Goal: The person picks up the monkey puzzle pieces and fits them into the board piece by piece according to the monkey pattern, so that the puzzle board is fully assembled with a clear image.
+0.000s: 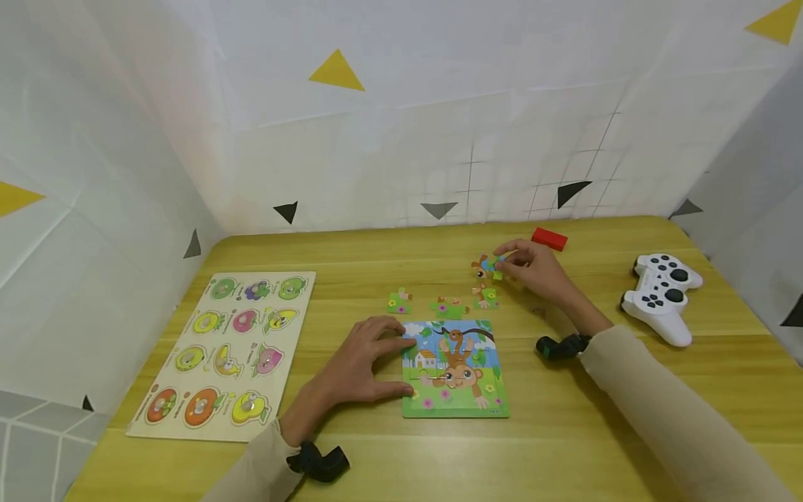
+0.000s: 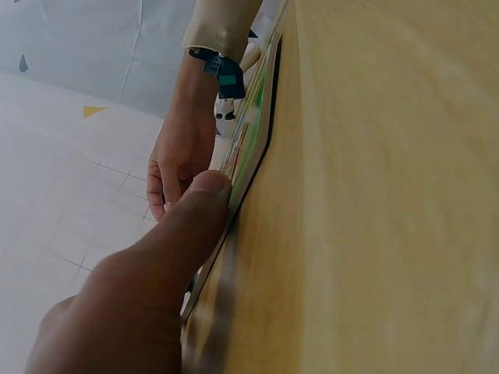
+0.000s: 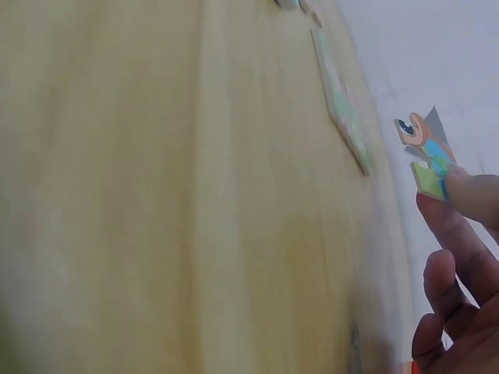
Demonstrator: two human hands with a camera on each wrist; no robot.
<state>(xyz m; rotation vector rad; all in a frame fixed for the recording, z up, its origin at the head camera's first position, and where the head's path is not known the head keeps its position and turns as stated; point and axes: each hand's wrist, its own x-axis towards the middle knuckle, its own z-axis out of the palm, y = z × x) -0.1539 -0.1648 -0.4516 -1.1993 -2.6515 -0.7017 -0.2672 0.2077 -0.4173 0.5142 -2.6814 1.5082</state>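
My right hand [image 1: 533,268] pinches a jigsaw puzzle piece [image 3: 427,160] between thumb and fingertips, above the far side of the table. Part of a brown monkey face with one eye shows on it, beside blue and green. Close to me lies a square puzzle board [image 1: 454,404] with a monkey hanging from a branch. My left hand [image 1: 360,362] rests at its left edge, fingers and thumb spread, the thumb [image 2: 209,183] touching the rim. Beyond the board lie three loose puzzle pieces: a flowered one [image 1: 399,302], a wider one [image 1: 450,308] and another [image 1: 486,297] below my right hand.
A wooden fruit peg board [image 1: 285,362] covers the table's left side. At the back, a red block [image 1: 549,239] lies just behind my right hand. A white game controller [image 1: 661,300] lies on the right. Patterned white sheets [image 1: 376,160] hang behind the table [image 1: 564,432].
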